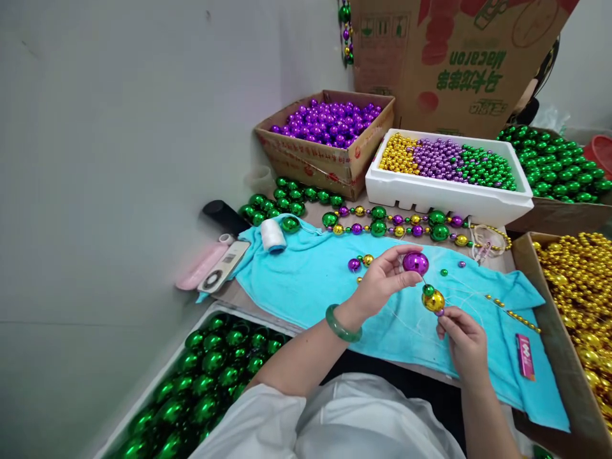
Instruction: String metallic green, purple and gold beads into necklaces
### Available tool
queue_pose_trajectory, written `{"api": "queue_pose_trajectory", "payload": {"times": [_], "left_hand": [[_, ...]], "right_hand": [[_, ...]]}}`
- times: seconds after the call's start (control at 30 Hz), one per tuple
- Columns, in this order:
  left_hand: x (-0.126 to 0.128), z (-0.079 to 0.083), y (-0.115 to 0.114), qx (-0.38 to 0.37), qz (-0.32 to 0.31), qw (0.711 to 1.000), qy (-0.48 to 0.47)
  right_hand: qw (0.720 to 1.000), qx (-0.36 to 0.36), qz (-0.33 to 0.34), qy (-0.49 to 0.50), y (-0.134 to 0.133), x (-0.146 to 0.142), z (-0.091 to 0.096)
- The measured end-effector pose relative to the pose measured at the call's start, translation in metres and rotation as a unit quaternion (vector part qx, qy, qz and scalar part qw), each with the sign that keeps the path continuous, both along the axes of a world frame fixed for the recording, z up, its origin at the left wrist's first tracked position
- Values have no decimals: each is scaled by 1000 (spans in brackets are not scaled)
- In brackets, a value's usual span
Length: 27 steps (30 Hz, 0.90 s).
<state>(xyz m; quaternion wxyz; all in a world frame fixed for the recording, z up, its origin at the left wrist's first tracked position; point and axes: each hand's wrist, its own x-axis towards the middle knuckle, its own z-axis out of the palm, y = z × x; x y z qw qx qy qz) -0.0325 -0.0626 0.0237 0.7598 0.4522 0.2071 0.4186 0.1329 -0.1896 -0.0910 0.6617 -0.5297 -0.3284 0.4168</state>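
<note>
Between the thumb and fingers of my left hand (pixel 382 280) is a large shiny purple bead (pixel 415 263). My right hand (pixel 463 341) pinches near a small purple bead (pixel 439 312) at the lower end of a short row. In that row a small green bead (pixel 428 290) and a gold bead (pixel 433 301) sit between my two hands, with a thin line running up to the large purple bead. Under my hands lies a turquoise cloth (pixel 306 287). Loose on it are a purple bead (pixel 354 265), a small green bead (pixel 444 272) and a thin clear thread.
Behind the cloth lies a finished-looking bead strand (pixel 378 227). A white foam box (pixel 449 197) of small beads and a carton (pixel 310 162) of purple beads stand behind. Gold beads fill a right-hand carton (pixel 549 319). A thread spool (pixel 273 236) stands left; green balls (pixel 213 363) fill a front-left container.
</note>
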Motion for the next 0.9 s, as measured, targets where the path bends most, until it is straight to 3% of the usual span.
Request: {"api": "queue_pose_trajectory", "payload": {"times": [0.23,0.43,0.7,0.9], "left_hand": [[0,-1,-2,21,25,999,17],[-6,1,-1,77,-1,996,48],[-4,-6,-2,4,2,1000,0],[-3,-9,-4,-5,23,1000,-4]], "right_hand": [[999,-12,-11,-30,-3,5,-1],[996,2,-8,-89,-5,13,-2],[1000,-8,-3,-14,0,1,0],[1000,-11,2,6,1,-4,0]]}}
